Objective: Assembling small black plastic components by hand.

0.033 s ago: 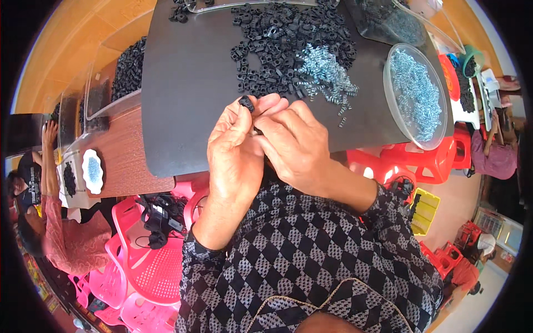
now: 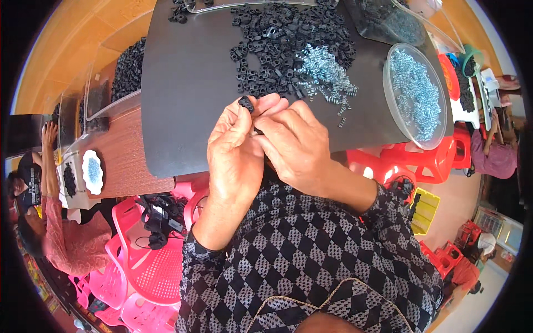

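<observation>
Both of my hands meet over the near edge of the dark table board [image 2: 183, 111]. My left hand [image 2: 236, 147] is closed, with a small black plastic part [image 2: 246, 104] pinched between thumb and fingers. Against it, my right hand [image 2: 297, 141] has its thumb and fingers pressed together. A sliver of something dark shows between the hands, but my fingers cover most of it. Just beyond them spreads a pile of black plastic parts [image 2: 272, 61]. Small metal coil springs [image 2: 325, 69] lie heaped on the pile's right side, a few of them strewn toward me.
A round clear tub [image 2: 387, 94] of springs stands on the right, by red plastic stools [image 2: 433, 164]. Clear bins of black parts [image 2: 127, 69] and a white dish [image 2: 88, 186] are at left. Pink chairs [image 2: 150, 266] stand lower left; other people sit on both sides.
</observation>
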Demonstrator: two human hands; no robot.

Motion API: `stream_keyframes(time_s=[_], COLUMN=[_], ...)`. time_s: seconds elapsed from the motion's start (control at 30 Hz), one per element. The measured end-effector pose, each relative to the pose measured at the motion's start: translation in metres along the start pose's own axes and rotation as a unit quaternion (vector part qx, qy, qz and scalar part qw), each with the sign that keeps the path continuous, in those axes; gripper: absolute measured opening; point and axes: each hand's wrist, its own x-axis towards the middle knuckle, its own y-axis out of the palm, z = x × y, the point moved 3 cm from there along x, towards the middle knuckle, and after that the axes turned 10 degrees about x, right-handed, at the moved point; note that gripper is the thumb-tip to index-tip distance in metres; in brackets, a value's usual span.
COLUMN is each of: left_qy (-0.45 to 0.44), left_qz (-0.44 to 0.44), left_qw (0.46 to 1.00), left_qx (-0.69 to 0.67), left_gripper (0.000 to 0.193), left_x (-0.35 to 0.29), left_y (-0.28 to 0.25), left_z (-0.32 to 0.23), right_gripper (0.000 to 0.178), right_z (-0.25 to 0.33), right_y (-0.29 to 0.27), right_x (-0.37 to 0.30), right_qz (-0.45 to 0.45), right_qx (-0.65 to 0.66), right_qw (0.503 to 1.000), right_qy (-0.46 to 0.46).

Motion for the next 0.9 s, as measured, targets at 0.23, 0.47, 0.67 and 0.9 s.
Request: stream_keyframes(time_s=[0.23, 0.47, 0.67, 0.9], left_qy=[0.031, 0.075, 0.074, 0.09], left_qz=[-0.058, -0.046, -0.046, -0.041], left_qw=[0.993, 0.982, 0.983, 0.978], left_qx=[0.094, 0.169, 0.163, 0.183], left_gripper=[0.017, 0.017, 0.016, 0.016], left_x=[-0.006, -0.012, -0.012, -0.015], left_y=[-0.008, -0.008, -0.006, -0.005], left_z=[-0.001, 0.0, 0.003, 0.003], right_gripper=[0.025, 0.024, 0.022, 0.02], right_z=[0.0, -0.004, -0.006, -0.007], right_y=[-0.02, -0.024, -0.024, -0.024], right_x=[0.006, 0.007, 0.003, -0.001], right_qz=[-0.01, -0.008, -0.023, 0.0], right_qx=[0.047, 0.024, 0.046, 0.058], right_qw=[0.998, 0.998, 0.997, 0.992], right_qy=[0.052, 0.056, 0.058, 0.11])
